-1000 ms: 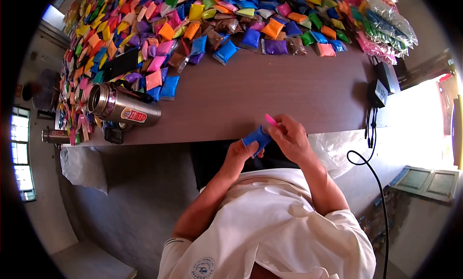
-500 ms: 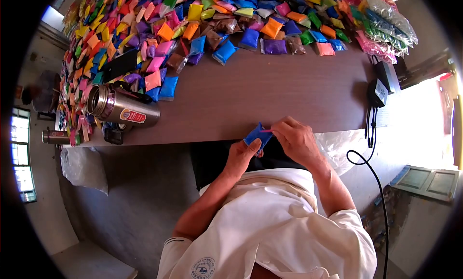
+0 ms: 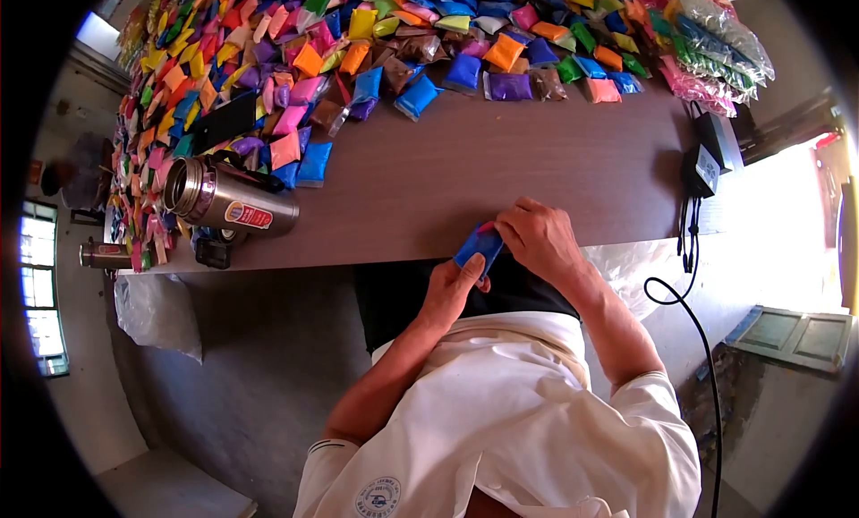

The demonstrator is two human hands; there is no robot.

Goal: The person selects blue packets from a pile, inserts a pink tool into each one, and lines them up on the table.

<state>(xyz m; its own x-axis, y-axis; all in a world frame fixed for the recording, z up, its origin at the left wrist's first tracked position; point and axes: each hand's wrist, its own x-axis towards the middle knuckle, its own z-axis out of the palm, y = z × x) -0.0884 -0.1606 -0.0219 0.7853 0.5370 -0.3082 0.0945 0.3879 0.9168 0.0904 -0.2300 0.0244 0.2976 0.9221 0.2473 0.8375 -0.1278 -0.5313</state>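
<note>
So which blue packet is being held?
The blue packet at the table edge, between left hand and right hand; others lie in the far pile.

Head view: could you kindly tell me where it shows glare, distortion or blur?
Head view: fisheye bows the table and blackens the corners; daylight past the table's right end blows out white; the blue packet between left hand and right hand is sharp.

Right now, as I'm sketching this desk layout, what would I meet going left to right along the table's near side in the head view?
Small steel flask → large steel flask lying on its side → blue packet → right hand → black power adapter.
</note>
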